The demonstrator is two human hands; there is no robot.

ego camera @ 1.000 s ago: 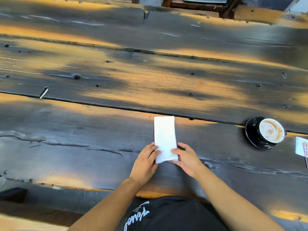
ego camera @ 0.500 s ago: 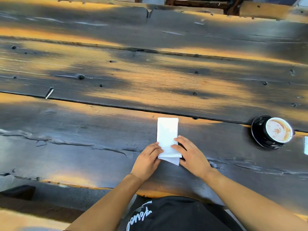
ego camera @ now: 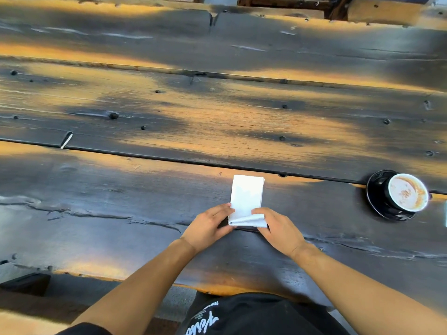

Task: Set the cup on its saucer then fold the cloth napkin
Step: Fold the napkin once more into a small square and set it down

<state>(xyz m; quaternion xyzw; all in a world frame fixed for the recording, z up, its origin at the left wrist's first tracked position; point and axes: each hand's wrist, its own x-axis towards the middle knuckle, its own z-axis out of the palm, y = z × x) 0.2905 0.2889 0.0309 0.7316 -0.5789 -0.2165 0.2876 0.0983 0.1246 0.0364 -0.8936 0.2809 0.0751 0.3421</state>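
A white cloth napkin [ego camera: 246,197], folded into a narrow strip, lies on the dark wooden table [ego camera: 145,201] in front of me. Its near end is lifted and curled over toward the far end. My left hand [ego camera: 208,227] pinches the near left corner of the napkin. My right hand [ego camera: 278,228] pinches the near right corner, with the raised fold between thumb and fingers. At the right, a black cup [ego camera: 406,193] of frothy coffee stands on its black saucer [ego camera: 377,204].
The table is made of wide, dark, weathered planks with gaps between them. Its near edge [ego camera: 96,274] runs just in front of my lap. A white object [ego camera: 445,212] shows at the far right edge of the view. Wooden furniture stands beyond the table's far edge.
Both hands have lifted the napkin's near end off the table and rolled it forward over the rest. The cup and saucer have not moved.
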